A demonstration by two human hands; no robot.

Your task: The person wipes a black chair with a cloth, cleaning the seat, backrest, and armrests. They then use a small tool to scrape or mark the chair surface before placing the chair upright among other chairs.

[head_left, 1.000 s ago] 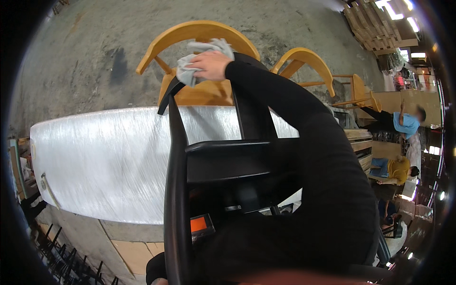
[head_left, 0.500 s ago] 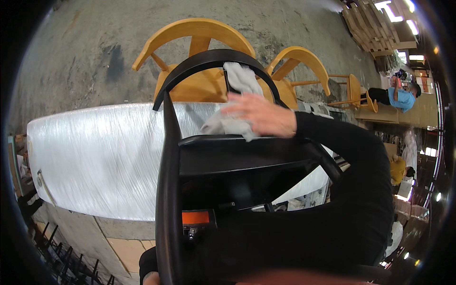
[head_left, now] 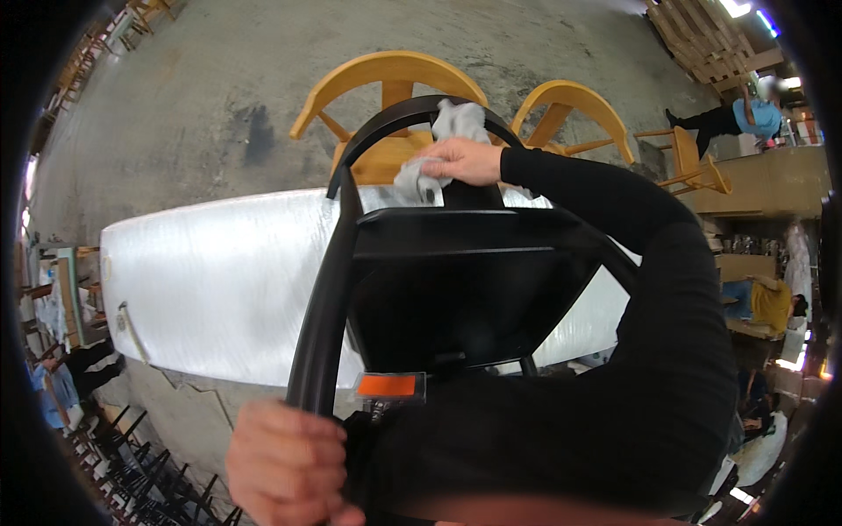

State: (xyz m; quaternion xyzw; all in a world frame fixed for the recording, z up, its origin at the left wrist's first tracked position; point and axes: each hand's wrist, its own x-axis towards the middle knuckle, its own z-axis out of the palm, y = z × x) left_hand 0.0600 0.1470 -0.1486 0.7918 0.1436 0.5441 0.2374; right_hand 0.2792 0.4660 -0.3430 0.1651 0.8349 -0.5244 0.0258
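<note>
Gripping the near end of the black chair [head_left: 456,280] with my left hand [head_left: 285,469], I have my fingers curled tight around its curved back rail right where that rail comes down to the bottom of the view, so the hand is fully closed on the frame. My right hand [head_left: 465,160] is out at the far end of my black sleeve [head_left: 614,289], closed over a crumpled grey cloth [head_left: 430,153] and pressing it against the top of the chair's arched rail; part of the cloth sticks up past my knuckles and part hangs under my palm. Below that hand the chair's flat black seat panel spreads toward me, and between my two hands an orange tag [head_left: 386,384] sits on its near edge, just above my left hand. Under the chair, to the left of both hands, lies a long white table top [head_left: 210,280] wrapped in shiny film. Beyond my right hand stand two yellow wooden chairs [head_left: 386,88] on the grey concrete floor [head_left: 219,79], one just past my fingers, the other a little off to the right of them. Well off to the right of my right arm a person in a blue top [head_left: 754,114] bends near wooden furniture
</note>
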